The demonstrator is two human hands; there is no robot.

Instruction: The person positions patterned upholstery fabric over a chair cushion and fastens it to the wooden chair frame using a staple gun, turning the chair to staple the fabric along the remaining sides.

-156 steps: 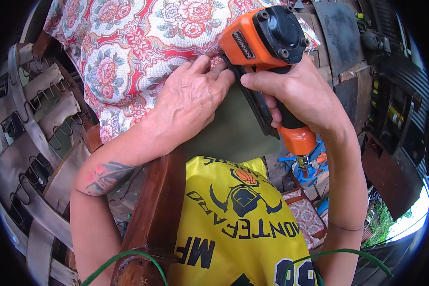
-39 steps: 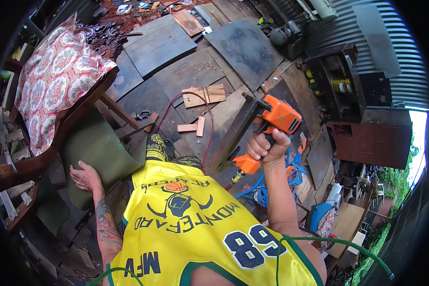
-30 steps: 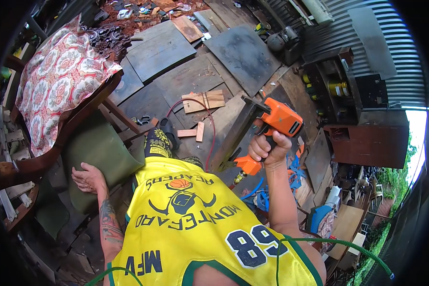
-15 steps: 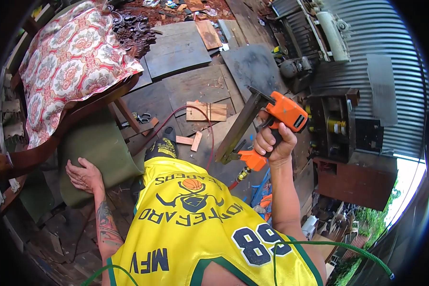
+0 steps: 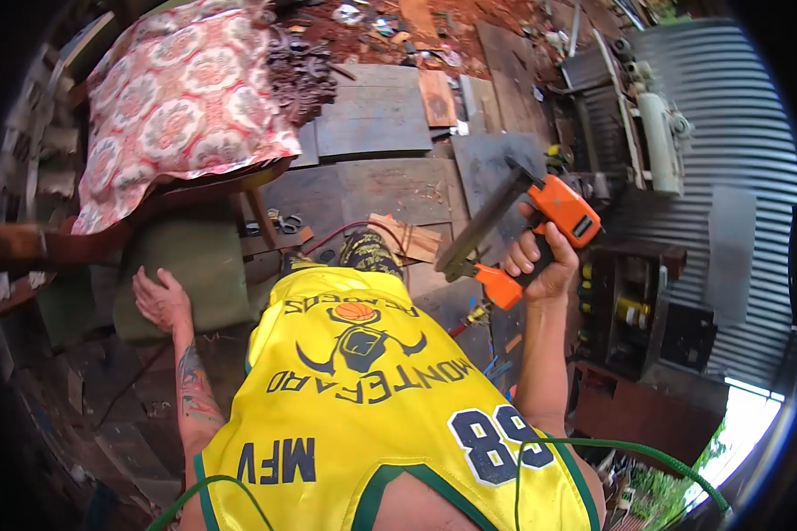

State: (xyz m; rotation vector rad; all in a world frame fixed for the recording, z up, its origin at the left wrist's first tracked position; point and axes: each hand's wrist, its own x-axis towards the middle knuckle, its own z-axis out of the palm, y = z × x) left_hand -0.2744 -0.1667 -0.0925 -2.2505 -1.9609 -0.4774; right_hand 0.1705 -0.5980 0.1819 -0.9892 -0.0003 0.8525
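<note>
The nail gun (image 5: 568, 209) looks smooth, the floral cloth (image 5: 181, 111) matt.

Corrugated metal sheeting (image 5: 722, 84) near a dark shelf (image 5: 620, 270) (a yellow container (image 5: 632, 311) inside), a grey board (image 5: 376, 117) beside reddish ground (image 5: 381, 53)

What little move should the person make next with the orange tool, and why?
Perhaps bring the orange tool closer to the flowered cloth: the right hand holds it up, well away from that cloth, while the left hand seems to rest open on the green sheet.
</note>
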